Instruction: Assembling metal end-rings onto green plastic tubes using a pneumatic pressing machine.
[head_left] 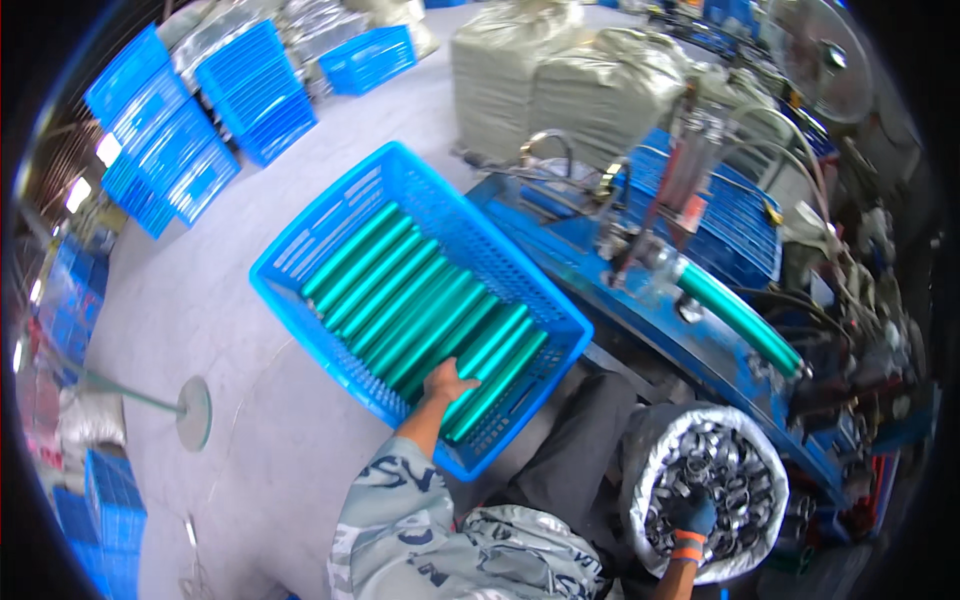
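Note:
In the blue plastic basket (275, 285) lies a row of shiny green metal tubes (390, 295). My bare left hand (448, 383) is inside it, thumb stretched across one green tube and the other fingers curled down beside that tube, partly hidden. To the right, a white-lined sack (640, 465) is filled with small, curved, shiny metal pieces (725, 455). My right hand (692, 515), in a dark glove with an orange cuff, reaches down among these pieces. Its fingers are buried and blurred, so their grip does not show.
A blue machine bench (560, 255) stands at the right, with a green tube (740, 315) mounted on its fixture. Wrapped bales (600, 90) sit behind it. Stacked blue crates (170, 130) stand far left. A round-based stand (195, 412) is on the floor at left.

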